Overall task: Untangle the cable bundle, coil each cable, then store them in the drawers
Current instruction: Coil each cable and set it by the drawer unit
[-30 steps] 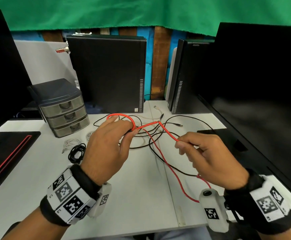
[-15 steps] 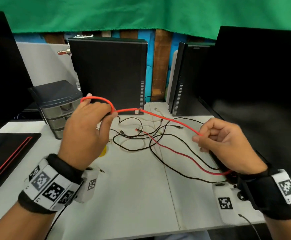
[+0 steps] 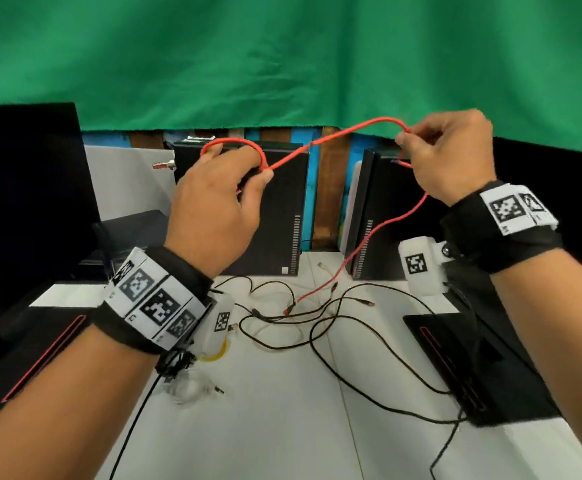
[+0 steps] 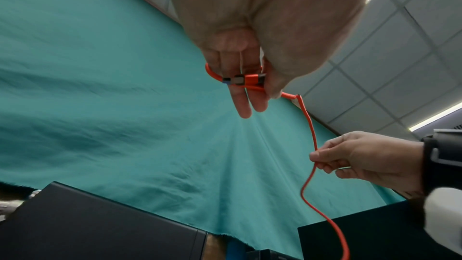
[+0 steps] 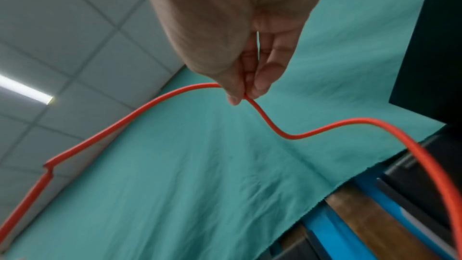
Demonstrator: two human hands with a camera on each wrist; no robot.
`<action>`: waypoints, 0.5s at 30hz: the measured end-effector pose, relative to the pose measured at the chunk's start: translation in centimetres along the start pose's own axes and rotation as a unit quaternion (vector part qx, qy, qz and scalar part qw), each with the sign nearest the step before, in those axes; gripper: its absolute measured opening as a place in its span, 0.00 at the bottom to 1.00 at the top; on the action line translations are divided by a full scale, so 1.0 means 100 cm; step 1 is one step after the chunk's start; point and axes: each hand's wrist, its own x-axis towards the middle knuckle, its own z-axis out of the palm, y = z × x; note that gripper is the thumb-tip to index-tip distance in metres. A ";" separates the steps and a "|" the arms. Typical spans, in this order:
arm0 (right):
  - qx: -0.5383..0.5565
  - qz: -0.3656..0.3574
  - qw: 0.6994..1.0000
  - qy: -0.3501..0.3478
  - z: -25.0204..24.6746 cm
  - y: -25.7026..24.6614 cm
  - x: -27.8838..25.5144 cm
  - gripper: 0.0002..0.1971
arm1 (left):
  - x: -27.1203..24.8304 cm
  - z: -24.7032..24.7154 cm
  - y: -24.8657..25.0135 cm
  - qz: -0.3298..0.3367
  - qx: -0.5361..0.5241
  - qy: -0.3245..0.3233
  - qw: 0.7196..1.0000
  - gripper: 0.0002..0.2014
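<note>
Both hands up: left hand (image 3: 213, 209) pinching red cable (image 3: 320, 142) loop and plug, right hand (image 3: 452, 157) pinching it at 2 o'clock; my worry, its tail snags black cables (image 3: 348, 341) on the surface (image 3: 282, 427).

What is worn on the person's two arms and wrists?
Each bare forearm carries a wide black wristband with white panels of square black-and-white marker codes. A small white camera housing, also marked, hangs under each wrist. No sleeves show.
</note>
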 end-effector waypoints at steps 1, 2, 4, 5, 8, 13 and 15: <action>0.025 0.004 1.000 0.013 0.001 -0.004 0.008 0.10 | 0.004 0.000 0.000 0.001 -0.009 0.005 1.000 0.07; 0.043 0.008 0.999 0.022 0.003 -0.008 0.015 0.10 | 0.006 0.000 0.001 0.001 -0.017 0.013 1.000 0.07; 0.072 0.019 0.997 0.030 0.007 -0.016 0.026 0.10 | 0.011 0.000 0.004 0.002 -0.030 0.031 0.999 0.07; 0.084 0.026 0.996 0.033 0.009 -0.019 0.032 0.10 | 0.014 0.000 0.006 0.002 -0.036 0.038 0.999 0.07; 0.094 0.040 0.994 0.040 0.009 -0.027 0.052 0.10 | 0.026 0.001 0.007 -0.003 -0.049 0.051 0.997 0.07; 0.073 0.040 0.996 0.041 0.003 -0.043 0.089 0.09 | 0.066 0.010 0.002 -0.043 -0.087 0.052 0.994 0.08; 0.060 0.042 0.997 0.035 -0.001 -0.048 0.101 0.10 | 0.086 0.014 -0.001 -0.060 -0.097 0.034 0.993 0.09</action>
